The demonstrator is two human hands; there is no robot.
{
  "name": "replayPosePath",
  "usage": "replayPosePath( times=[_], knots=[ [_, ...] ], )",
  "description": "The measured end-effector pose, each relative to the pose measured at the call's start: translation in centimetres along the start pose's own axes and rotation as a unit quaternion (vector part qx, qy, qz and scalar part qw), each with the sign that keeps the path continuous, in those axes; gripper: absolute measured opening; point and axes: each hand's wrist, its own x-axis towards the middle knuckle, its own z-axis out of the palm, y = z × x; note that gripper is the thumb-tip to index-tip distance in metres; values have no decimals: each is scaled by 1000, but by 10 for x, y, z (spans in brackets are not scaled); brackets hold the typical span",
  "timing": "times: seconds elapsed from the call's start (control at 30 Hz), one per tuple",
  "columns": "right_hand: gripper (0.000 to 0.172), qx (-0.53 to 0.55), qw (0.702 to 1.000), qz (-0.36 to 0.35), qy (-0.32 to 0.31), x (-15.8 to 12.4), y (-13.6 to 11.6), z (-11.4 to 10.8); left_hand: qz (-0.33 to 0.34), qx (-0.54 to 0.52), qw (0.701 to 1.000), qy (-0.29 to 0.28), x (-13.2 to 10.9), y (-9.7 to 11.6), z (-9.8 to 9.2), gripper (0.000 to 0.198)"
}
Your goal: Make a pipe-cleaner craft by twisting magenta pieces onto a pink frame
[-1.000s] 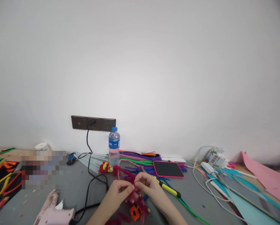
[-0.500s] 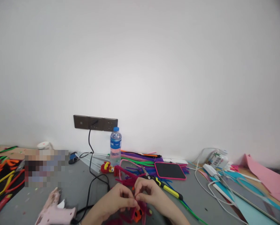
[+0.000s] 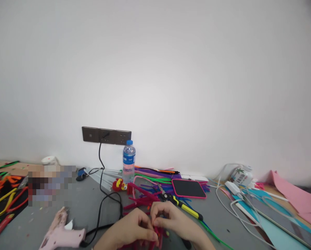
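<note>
Both hands meet low in the middle of the view, fingertips almost touching. My left hand (image 3: 136, 227) is closed in a pinch, and my right hand (image 3: 171, 220) pinches just beside it. Between and below the fingers shows a crimson fuzzy pipe cleaner (image 3: 159, 232), mostly covered by the hands. Several more crimson pipe cleaners (image 3: 142, 192) lie just beyond the fingers. Pliers with yellow-and-black handles (image 3: 188, 210) rest behind my right hand. A small red-and-yellow fuzzy figure (image 3: 118, 185) sits farther back to the left.
A water bottle (image 3: 129, 161) stands by the wall. Beside it are bundled coloured pipe cleaners (image 3: 155, 175) and a pink-cased phone (image 3: 188, 188). At left lies a pink glue gun (image 3: 64, 238) with a black cable (image 3: 100, 184). White cables (image 3: 238, 215) and coloured paper (image 3: 298, 201) lie right.
Both hands have shifted slightly down and stay pinched together. The orange piece with dark marks seen below the fingers before is now mostly hidden. More of the crimson pipe cleaners behind the hands shows.
</note>
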Motion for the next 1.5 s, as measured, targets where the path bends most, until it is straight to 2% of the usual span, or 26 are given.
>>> replayPosePath(
  times=[0.13, 0.23, 0.33, 0.6, 0.8, 0.93, 1.1, 1.2, 1.33, 1.5],
  knots=[
    [19, 20, 999, -6, 30, 0, 0, -2, 23, 6, 999, 25, 0, 2, 1, 26],
    [16, 19, 999, -25, 21, -1, 1, -5, 31, 9, 998, 48, 1, 3, 0, 29],
    [14, 13, 999, -30, 7, -1, 2, -6, 33, 9, 998, 48, 3, 4, 0, 32],
    [8, 1, 1000, -2, 28, -1, 6, -5, 57, 8, 997, 56, 5, 5, 2, 37],
    [7, 7, 1000, 0, 29, 1, 7, -2, 40, -5, 998, 53, 4, 2, 1, 37],
    [5, -10, 994, -54, 90, 5, 9, 2, 71, -68, 993, 71, 5, 4, 1, 38],
    [17, -67, 970, -149, 181, 13, 15, 9, 93, -125, 980, 125, 9, 8, 5, 41],
    [19, -72, 964, -170, 191, 15, 18, 12, 93, -140, 975, 141, 10, 10, 8, 41],
    [13, -67, 965, -181, 178, 15, 19, 13, 110, -160, 967, 162, 9, 12, 8, 43],
    [9, -130, 956, -204, 167, 15, 14, 16, 103, -161, 963, 188, 9, 8, 0, 43]
  ],
)
